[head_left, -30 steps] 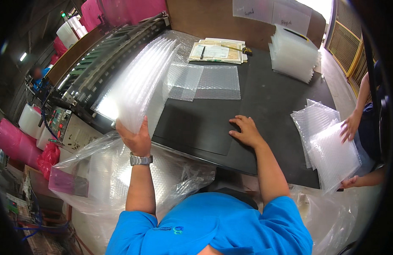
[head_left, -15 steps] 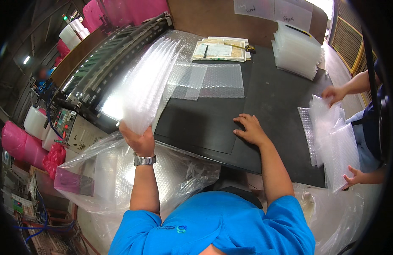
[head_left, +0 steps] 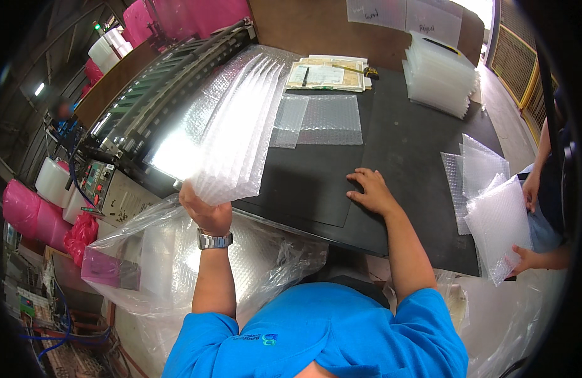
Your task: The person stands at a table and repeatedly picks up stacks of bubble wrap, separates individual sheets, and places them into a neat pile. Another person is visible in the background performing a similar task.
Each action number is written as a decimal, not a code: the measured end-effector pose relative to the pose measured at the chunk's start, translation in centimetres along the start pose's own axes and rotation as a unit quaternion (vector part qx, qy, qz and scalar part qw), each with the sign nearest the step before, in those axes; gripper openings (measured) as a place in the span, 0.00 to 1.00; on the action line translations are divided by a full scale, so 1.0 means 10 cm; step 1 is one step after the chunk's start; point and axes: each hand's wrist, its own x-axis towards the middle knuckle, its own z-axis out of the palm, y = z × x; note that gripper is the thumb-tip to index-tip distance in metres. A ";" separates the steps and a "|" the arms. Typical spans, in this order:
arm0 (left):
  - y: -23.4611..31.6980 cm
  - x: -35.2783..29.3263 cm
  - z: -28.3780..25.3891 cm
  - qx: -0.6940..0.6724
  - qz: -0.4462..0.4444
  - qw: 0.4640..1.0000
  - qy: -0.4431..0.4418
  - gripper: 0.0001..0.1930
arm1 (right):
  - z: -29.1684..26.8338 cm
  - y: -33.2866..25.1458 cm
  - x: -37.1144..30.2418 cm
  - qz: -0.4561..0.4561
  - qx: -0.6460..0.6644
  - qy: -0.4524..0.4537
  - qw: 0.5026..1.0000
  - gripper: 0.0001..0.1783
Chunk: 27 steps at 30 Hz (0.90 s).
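My left hand [head_left: 206, 211] grips the near end of a fanned stack of clear bubble-wrap bags [head_left: 240, 135], tilted over the left part of the black table [head_left: 303, 183]. Its fingers are partly hidden by the stack. My right hand [head_left: 371, 191] lies on the table top with its fingers spread, holding nothing. Beyond it, two loose bubble-wrap pieces [head_left: 328, 120] lie flat and overlap each other. A further bubble-wrap sheet [head_left: 209, 101] is spread to the left, partly under the held stack.
A co-worker's hands [head_left: 530, 258] handle bubble-wrap bags [head_left: 500, 217] at the right edge. Another bag stack [head_left: 439, 79] sits far right. Papers with a pen [head_left: 325, 74] and a tape measure [head_left: 370, 73] lie at the back. A roller machine [head_left: 171, 75] borders the left; a plastic bag [head_left: 177, 252] hangs below.
The stack in my left hand has swung right and its bags fan out more clearly. My right hand stays put. The co-worker's upper hand has moved down and right, off the bags' upper part.
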 end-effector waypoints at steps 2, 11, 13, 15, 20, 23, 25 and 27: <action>0.13 0.06 0.02 -0.095 -0.106 0.990 0.017 0.32 | 0.00 0.00 0.00 -0.001 0.000 0.001 1.000 0.25; -0.16 0.24 0.01 -0.670 -0.620 0.408 0.010 0.27 | -0.01 -0.04 0.00 0.003 0.000 0.001 1.000 0.24; -0.23 0.21 0.01 -0.684 -0.633 0.363 0.026 0.27 | -0.01 -0.03 0.01 0.001 -0.003 0.000 1.000 0.24; -0.07 0.31 -0.02 -0.641 -0.667 0.377 0.046 0.28 | -0.01 -0.03 0.00 0.007 -0.003 -0.001 1.000 0.24; -0.11 0.25 -0.04 -0.656 -0.675 0.334 0.044 0.28 | 0.01 -0.01 -0.01 0.002 -0.003 0.002 1.000 0.24; -0.12 0.24 -0.04 -0.661 -0.674 0.327 0.046 0.28 | 0.00 -0.03 -0.01 0.002 -0.004 0.000 1.000 0.24; -0.10 0.25 -0.05 -0.655 -0.677 0.332 0.047 0.28 | 0.01 -0.03 0.00 0.005 -0.005 0.002 1.000 0.24; -0.09 0.26 -0.06 -0.663 -0.672 0.326 0.052 0.28 | 0.02 -0.03 0.00 0.005 0.000 0.005 1.000 0.25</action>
